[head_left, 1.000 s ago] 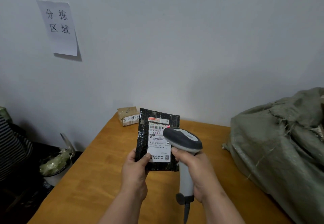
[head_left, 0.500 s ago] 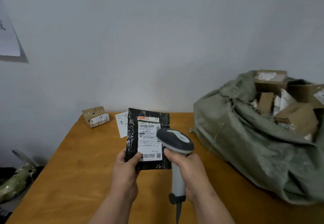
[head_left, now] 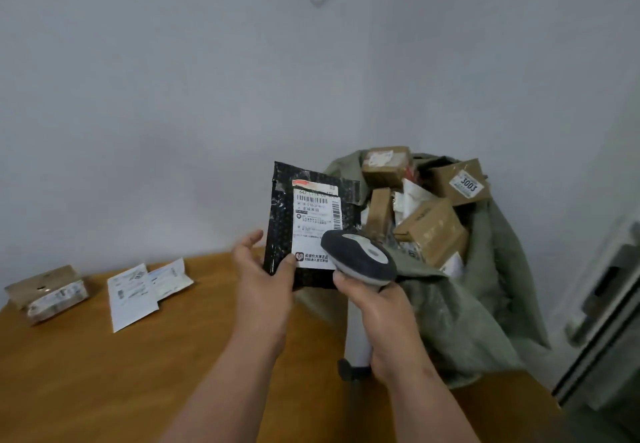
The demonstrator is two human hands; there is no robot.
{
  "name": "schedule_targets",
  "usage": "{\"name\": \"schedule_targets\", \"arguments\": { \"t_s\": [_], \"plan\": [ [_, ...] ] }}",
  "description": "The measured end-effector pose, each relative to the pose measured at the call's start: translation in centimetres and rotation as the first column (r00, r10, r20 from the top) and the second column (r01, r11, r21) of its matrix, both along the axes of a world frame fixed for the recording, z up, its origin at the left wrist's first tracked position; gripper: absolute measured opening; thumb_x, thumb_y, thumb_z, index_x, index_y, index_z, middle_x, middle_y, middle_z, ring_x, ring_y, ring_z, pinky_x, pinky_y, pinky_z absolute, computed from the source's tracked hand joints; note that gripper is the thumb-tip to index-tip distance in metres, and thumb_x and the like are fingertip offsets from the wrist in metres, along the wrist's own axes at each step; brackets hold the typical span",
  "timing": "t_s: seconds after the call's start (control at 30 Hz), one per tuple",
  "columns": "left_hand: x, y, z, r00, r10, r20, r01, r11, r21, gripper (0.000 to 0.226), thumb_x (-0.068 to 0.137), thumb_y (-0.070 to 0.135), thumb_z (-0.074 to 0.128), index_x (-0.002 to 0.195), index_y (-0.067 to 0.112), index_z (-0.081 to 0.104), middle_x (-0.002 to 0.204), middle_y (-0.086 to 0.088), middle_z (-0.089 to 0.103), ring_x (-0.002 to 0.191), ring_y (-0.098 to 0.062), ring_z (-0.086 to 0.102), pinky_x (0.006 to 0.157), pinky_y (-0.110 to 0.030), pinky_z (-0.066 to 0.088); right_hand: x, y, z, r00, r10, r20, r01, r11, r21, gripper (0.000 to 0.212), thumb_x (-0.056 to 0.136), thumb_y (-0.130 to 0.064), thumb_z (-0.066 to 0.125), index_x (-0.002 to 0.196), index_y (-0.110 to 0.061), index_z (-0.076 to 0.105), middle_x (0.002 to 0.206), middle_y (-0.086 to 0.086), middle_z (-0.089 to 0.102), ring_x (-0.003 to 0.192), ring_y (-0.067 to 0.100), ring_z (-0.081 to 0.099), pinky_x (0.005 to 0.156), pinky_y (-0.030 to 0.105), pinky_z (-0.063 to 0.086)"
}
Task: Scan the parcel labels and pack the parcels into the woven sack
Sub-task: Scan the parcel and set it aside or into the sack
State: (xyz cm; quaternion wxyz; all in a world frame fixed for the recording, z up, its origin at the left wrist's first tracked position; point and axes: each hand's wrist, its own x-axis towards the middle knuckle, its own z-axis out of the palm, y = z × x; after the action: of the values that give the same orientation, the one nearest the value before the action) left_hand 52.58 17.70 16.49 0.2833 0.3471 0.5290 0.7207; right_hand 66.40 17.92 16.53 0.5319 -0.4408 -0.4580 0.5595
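Two hands, glossy flat black parcel (head_left: 304, 221), rounded scanner (head_left: 360, 262)

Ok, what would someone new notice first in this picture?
A flat black plastic parcel with a white label is held up at centre, pinched by the left hand. The right hand grips a grey handheld scanner just below it. Behind, at the right, an open green woven sack brims with brown cardboard boxes.

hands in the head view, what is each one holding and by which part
The left hand pinches the black parcel at its lower left corner, thumb on the label side. The right hand grips the scanner by its handle, just below the head.
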Motion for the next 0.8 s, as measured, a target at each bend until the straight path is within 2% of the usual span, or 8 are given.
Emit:
{"name": "schedule_targets", "arguments": {
  "t_s": [0.17,0.23,0.3,0.43,0.5,0.6,0.7,0.8],
  "plan": [
    [7.3,5.8,3.2,0.956,0.055,-0.288,-0.055,0.998,0.007,0.070,0.092,0.013,0.065,0.098,0.072,0.028,0.126,0.003,0.060,0.116,-0.019,0.061,0.093,-0.044,0.055,7.3,5.6,1.1,0.994,-0.105,-0.026,0.105,0.994,0.008,0.025,0.072,-0.030,0.086,0.095,-0.032,0.077,0.096,-0.005,0.078,0.099,0.021,0.070,0.094,0.048,0.054],
    [9.0,7.8,3.8,0.925,0.090,-0.369,-0.081,0.996,0.039,0.062,0.094,0.011,0.062,0.097,0.065,0.031,0.116,0.014,0.060,0.106,-0.004,0.062,0.087,-0.039,0.056,9.1,7.5,1.0,0.991,-0.131,-0.028,0.130,0.991,-0.018,0.045,0.062,-0.040,0.084,0.103,-0.027,0.071,0.103,0.000,0.076,0.102,0.025,0.068,0.097,0.052,0.053],
    [10.3,9.8,4.3,0.894,0.108,-0.436,-0.096,0.994,0.048,0.052,0.095,0.009,0.059,0.094,0.057,0.039,0.101,0.023,0.057,0.087,0.007,0.061,0.076,-0.032,0.056,10.7,9.3,0.7,0.990,-0.140,-0.023,0.139,0.990,-0.038,0.038,0.064,-0.040,0.085,0.097,-0.030,0.071,0.100,-0.001,0.076,0.100,0.025,0.068,0.096,0.052,0.053],
    [10.8,13.7,4.1,0.753,0.213,-0.623,-0.221,0.973,0.065,0.026,0.098,0.007,0.054,0.104,0.030,0.064,0.110,0.011,0.060,0.107,-0.015,0.059,0.091,-0.039,0.053,13.2,12.1,-0.2,0.994,-0.112,-0.002,0.112,0.990,-0.087,0.035,0.066,-0.038,0.086,0.096,-0.025,0.075,0.094,-0.001,0.077,0.096,0.027,0.070,0.092,0.050,0.056],
    [10.3,15.4,3.5,0.703,0.150,-0.695,-0.233,0.972,-0.026,0.029,0.099,0.008,0.051,0.120,0.021,0.067,0.125,0.003,0.063,0.118,-0.018,0.057,0.100,-0.040,0.050,13.9,13.3,-0.5,0.996,-0.093,-0.008,0.092,0.991,-0.100,0.036,0.071,-0.036,0.086,0.102,-0.022,0.076,0.095,-0.001,0.078,0.096,0.025,0.070,0.092,0.047,0.056],
    [10.4,16.9,2.9,0.677,-0.057,-0.734,-0.116,0.976,-0.182,0.043,0.098,0.004,0.051,0.130,0.029,0.063,0.134,0.008,0.060,0.117,-0.005,0.054,0.093,-0.012,0.042,14.0,14.6,-0.6,0.997,-0.073,-0.013,0.072,0.994,-0.084,0.049,0.062,-0.042,0.084,0.105,-0.022,0.074,0.097,-0.003,0.077,0.096,0.021,0.070,0.093,0.046,0.055],
    [10.8,18.0,2.3,0.648,-0.134,-0.750,-0.064,0.972,-0.228,0.047,0.097,0.005,0.052,0.133,0.035,0.061,0.139,0.015,0.055,0.123,-0.001,0.049,0.092,-0.001,0.031,13.6,15.6,-0.8,0.999,-0.046,-0.020,0.045,0.997,-0.068,0.047,0.055,-0.047,0.082,0.098,-0.031,0.072,0.102,-0.006,0.076,0.101,0.019,0.069,0.097,0.047,0.054],
    [10.9,18.7,1.7,0.574,-0.176,-0.800,-0.080,0.960,-0.268,0.045,0.098,0.010,0.051,0.131,0.039,0.061,0.137,0.015,0.058,0.124,-0.007,0.054,0.106,-0.020,0.040,13.3,16.5,-1.1,0.999,-0.043,-0.022,0.041,0.996,-0.078,0.050,0.050,-0.051,0.083,0.095,-0.032,0.072,0.100,-0.007,0.077,0.099,0.019,0.070,0.096,0.047,0.054]
  ]
}}
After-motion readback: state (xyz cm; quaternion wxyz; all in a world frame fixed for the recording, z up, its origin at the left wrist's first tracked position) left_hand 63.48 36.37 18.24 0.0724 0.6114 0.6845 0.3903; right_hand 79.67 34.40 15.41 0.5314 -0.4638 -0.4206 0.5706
